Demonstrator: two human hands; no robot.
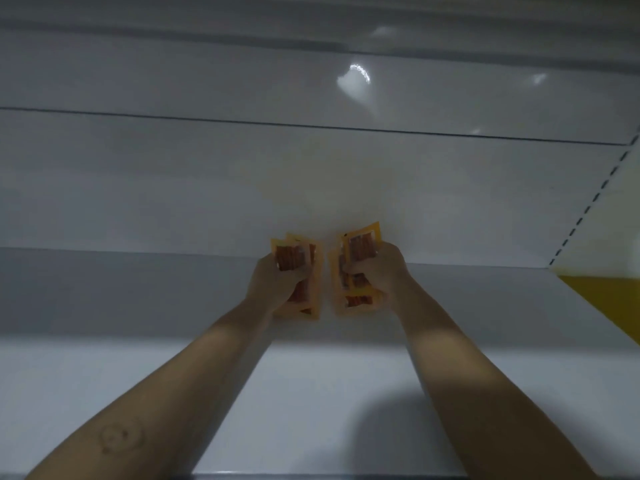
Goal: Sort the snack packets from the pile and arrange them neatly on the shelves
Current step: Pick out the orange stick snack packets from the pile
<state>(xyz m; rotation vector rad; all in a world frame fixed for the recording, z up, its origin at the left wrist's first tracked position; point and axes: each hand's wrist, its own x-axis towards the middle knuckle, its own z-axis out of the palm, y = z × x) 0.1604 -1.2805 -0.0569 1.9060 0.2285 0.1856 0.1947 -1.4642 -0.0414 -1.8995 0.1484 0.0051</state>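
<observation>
A faint round mark (119, 436) shows on the left forearm; its shape is too dim to read. The left hand (277, 282) is curled round the left packets (292, 259), a small bunch of yellow-orange packs. Each has a clear window with reddish-brown sticks behind it, and the thumb lies across the front. At least two packs overlap here, their top corners fanned a little.

Just beside them, with a narrow gap between, are the right packets (360, 249). They are the same yellow kind with the same windowed front, and several are stacked unevenly. The right hand (382, 271) grips them from the right side, fingers wrapped round the bunch. No brand or writing can be read on any pack, as the print is blurred.

Both bunches are held upright deep over the white shelf (104, 393), close to its pale back panel (173, 185). Whether their lower edges touch the shelf cannot be told.

At far right a row of dark slots (588, 209) runs up the corner, with a yellow strip (606, 299) below it.
</observation>
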